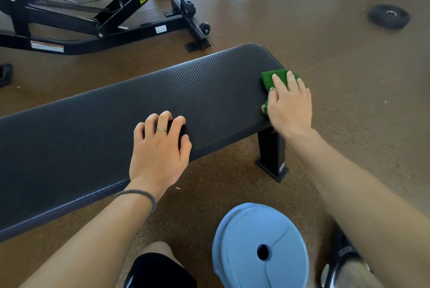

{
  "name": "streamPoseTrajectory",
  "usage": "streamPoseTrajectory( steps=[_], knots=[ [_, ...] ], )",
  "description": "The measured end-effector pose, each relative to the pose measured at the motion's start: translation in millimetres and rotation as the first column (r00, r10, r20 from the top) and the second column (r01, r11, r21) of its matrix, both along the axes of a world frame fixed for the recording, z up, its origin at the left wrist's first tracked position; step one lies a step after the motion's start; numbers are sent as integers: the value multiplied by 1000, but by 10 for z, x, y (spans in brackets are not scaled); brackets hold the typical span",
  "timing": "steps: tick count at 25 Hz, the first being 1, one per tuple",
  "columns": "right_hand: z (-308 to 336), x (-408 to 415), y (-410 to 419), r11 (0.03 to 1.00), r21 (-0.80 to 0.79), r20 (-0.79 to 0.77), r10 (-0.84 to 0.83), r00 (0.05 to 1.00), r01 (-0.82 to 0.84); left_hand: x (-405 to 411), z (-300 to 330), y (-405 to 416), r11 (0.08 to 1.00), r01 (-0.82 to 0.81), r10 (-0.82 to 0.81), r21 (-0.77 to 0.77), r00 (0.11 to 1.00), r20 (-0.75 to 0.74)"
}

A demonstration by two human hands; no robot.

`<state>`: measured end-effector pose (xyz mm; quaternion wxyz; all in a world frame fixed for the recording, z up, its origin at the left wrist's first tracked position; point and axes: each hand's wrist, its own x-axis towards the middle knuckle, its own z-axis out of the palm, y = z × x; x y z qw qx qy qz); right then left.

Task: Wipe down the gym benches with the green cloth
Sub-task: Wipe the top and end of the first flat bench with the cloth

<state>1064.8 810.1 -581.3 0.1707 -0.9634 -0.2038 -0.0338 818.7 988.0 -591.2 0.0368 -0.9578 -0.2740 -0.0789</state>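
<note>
The right hand point(289, 107) presses the green cloth point(271, 78) flat-fingered at the flat gym bench's point(139, 106) far right end while the left hand point(160, 148), fingers bent, braces mid-pad; another rightward stroke risks dragging the cloth off the edge.

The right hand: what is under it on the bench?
Under the right hand lies the green cloth, pressed flat on the end of the flat bench. Only the cloth's far and left edges show; the rest, and the pad beneath it, are covered.
</note>
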Motion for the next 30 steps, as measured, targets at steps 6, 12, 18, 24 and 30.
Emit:
streamPoseTrajectory(
  steps=[6,12,18,24,30],
  knots=[
    [-66,-789,79,952,-28,42,307,951,-306,-4,7,-2,1000,4,-4,-9,1000,-2],
    [47,2,515,986,-66,-23,151,988,-152,6,0,27,1000,2,-2,-5,1000,-8],
    [-48,-1257,382,932,-40,14,360,933,-359,-16,1,22,1000,25,-25,-3,1000,-9],
    [62,-490,766,942,-64,-52,327,944,-330,3,6,38,1000,24,-24,-4,1000,-3],
    [44,-764,1027,785,-116,-44,608,793,-608,23,35,-8,1000,-17,17,3,1000,-11]
  ],
)
